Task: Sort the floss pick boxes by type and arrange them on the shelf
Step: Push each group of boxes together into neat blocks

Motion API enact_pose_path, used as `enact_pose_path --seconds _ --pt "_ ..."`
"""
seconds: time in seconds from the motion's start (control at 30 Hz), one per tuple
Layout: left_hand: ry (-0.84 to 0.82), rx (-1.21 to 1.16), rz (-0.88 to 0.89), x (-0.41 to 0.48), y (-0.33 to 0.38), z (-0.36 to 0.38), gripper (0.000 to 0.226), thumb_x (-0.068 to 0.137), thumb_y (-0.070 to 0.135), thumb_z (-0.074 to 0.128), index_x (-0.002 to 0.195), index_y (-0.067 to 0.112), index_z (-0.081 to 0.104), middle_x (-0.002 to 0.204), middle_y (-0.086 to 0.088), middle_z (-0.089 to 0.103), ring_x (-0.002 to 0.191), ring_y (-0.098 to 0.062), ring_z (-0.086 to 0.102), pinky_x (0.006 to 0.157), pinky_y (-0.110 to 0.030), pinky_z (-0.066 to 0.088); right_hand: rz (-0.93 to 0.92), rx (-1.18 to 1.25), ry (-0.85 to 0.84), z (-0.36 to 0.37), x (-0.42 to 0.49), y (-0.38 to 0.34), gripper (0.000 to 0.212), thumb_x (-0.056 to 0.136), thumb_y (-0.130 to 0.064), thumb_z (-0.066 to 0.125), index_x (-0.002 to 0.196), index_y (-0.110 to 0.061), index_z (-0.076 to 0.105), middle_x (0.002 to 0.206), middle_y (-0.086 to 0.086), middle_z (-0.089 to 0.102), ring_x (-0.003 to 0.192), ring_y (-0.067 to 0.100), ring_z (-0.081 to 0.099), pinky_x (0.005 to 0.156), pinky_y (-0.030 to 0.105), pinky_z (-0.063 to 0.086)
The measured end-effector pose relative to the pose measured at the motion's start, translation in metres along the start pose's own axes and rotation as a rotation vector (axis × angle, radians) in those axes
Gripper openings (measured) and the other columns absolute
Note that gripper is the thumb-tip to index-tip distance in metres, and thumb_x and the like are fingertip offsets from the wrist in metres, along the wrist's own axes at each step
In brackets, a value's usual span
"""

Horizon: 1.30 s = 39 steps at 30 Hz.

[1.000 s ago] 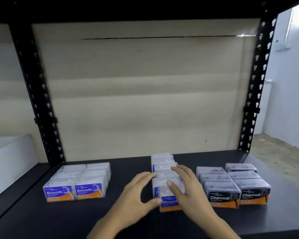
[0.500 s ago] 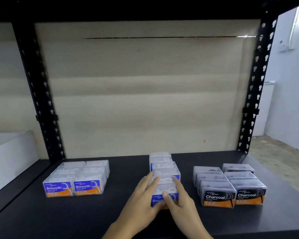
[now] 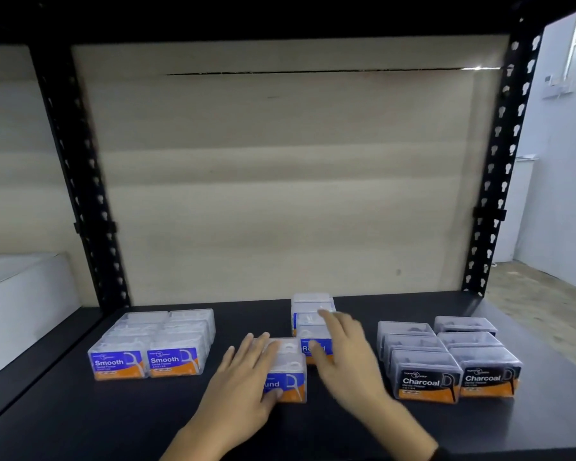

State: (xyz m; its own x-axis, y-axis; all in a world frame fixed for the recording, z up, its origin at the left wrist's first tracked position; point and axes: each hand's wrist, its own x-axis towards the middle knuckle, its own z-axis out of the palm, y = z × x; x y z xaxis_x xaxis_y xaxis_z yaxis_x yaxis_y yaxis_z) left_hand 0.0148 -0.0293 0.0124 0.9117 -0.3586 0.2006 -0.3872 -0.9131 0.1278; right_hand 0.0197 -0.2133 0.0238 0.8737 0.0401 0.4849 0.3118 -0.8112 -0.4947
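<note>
Clear boxes of "Round" dental flossers with blue and orange labels stand in the middle of a black shelf (image 3: pixel 113 420). My left hand (image 3: pixel 243 377) grips the front Round box (image 3: pixel 288 377), fingers over its top and thumb on its front face; it sits left of and in front of the others. A second box lies right behind it under my fingers. My right hand (image 3: pixel 346 354), blurred, rests with straight fingers on the remaining row of Round boxes (image 3: pixel 313 304), its thumb against the front label.
A block of "Smooth" boxes (image 3: pixel 150 344) stands to the left and a block of black "Charcoal" boxes (image 3: pixel 446 361) to the right. Black perforated posts (image 3: pixel 80 181) (image 3: pixel 499 161) frame a beige back panel. A white cabinet (image 3: pixel 20 294) is beyond the left post.
My left hand has drawn the front Round boxes leftward and nearer, out of line with the row. My right hand has moved up onto the remaining row.
</note>
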Motion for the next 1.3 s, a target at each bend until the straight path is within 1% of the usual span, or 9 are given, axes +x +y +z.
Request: enact_pose_path --seconds 0.17,0.27,0.47,0.53,0.67,0.97,1.13,1.2,1.3 --pt "-0.016 0.028 -0.04 0.0 -0.004 -0.002 0.072 0.095 0.043 0.039 0.148 0.023 -0.005 0.153 0.013 -0.018 0.145 -0.012 -0.011 0.108 -0.026 -0.009 -0.01 -0.374 -0.342 -0.007 0.035 0.027 0.07 0.092 -0.043 0.042 0.148 -0.022 0.005 0.159 0.002 0.001 0.146 0.024 -0.003 0.118 0.043 0.006" --pt "-0.027 -0.004 -0.086 0.004 -0.011 -0.003 0.072 0.095 0.04 0.041 0.148 0.022 -0.005 0.158 0.006 -0.011 0.145 -0.014 -0.01 0.115 -0.029 -0.001 0.033 -0.397 -0.502 -0.004 0.037 0.035 0.07 0.095 -0.04 0.04 0.148 -0.025 -0.002 0.159 0.004 -0.007 0.146 0.024 -0.004 0.118 0.044 0.004" --pt "-0.035 -0.138 -0.1 0.021 -0.017 -0.004 0.073 0.095 0.03 0.047 0.149 0.025 -0.002 0.158 0.007 -0.011 0.144 -0.011 -0.013 0.117 -0.031 0.011 0.062 -0.252 -0.493 -0.003 0.035 0.036 0.064 0.095 -0.019 0.044 0.147 -0.027 0.007 0.159 0.001 -0.005 0.135 0.028 0.035 0.109 0.037 0.036" --pt "-0.033 -0.145 -0.095 0.027 -0.017 -0.002 0.072 0.095 0.028 0.047 0.149 0.025 -0.001 0.158 0.007 -0.01 0.144 -0.012 -0.014 0.117 -0.032 0.012 0.058 -0.203 -0.502 -0.004 0.037 0.038 0.065 0.094 -0.017 0.046 0.147 -0.027 0.011 0.159 -0.001 -0.003 0.132 0.027 0.039 0.106 0.034 0.039" --pt "-0.047 -0.161 -0.082 0.034 -0.017 0.0 0.072 0.095 0.027 0.048 0.149 0.024 0.0 0.158 0.006 -0.01 0.144 -0.012 -0.013 0.117 -0.031 0.013 0.018 -0.124 -0.534 -0.004 0.037 0.038 0.065 0.092 -0.016 0.05 0.146 -0.028 0.016 0.159 -0.002 0.003 0.138 0.025 0.031 0.11 0.031 0.034" --pt "-0.057 -0.163 -0.035 0.036 -0.028 -0.001 0.071 0.093 0.031 0.05 0.148 0.028 0.005 0.158 0.011 -0.002 0.145 -0.009 -0.006 0.117 -0.03 0.01 0.013 -0.117 -0.494 -0.005 0.028 0.035 0.064 0.092 -0.015 0.05 0.146 -0.025 0.016 0.158 -0.001 0.002 0.136 0.024 0.032 0.108 0.032 0.038" --pt "-0.032 -0.126 -0.016 0.038 -0.034 0.002 0.08 0.085 0.047 0.057 0.147 0.031 0.009 0.157 0.011 0.004 0.145 -0.01 0.0 0.117 -0.032 0.01 -0.01 -0.17 -0.483 0.005 0.023 0.034 0.071 0.093 -0.023 0.05 0.147 -0.026 0.005 0.158 0.002 -0.007 0.145 0.023 0.004 0.119 0.039 0.018" --pt "-0.053 -0.143 -0.022 0.038 -0.031 0.003 0.082 0.087 0.044 0.056 0.148 0.03 0.004 0.158 0.011 -0.002 0.145 -0.011 -0.007 0.117 -0.031 0.009 -0.012 -0.206 -0.494 0.006 0.023 0.034 0.073 0.094 -0.024 0.048 0.148 -0.025 -0.001 0.158 0.002 -0.011 0.146 0.023 -0.008 0.119 0.039 0.009" --pt "-0.071 -0.17 -0.015 0.037 -0.028 0.002 0.079 0.09 0.037 0.055 0.148 0.029 0.002 0.158 0.011 -0.006 0.144 -0.01 -0.011 0.117 -0.031 0.011 -0.014 -0.232 -0.514 0.006 0.025 0.033 0.074 0.095 -0.025 0.047 0.148 -0.022 -0.005 0.158 0.003 -0.013 0.145 0.022 -0.012 0.118 0.038 0.006"
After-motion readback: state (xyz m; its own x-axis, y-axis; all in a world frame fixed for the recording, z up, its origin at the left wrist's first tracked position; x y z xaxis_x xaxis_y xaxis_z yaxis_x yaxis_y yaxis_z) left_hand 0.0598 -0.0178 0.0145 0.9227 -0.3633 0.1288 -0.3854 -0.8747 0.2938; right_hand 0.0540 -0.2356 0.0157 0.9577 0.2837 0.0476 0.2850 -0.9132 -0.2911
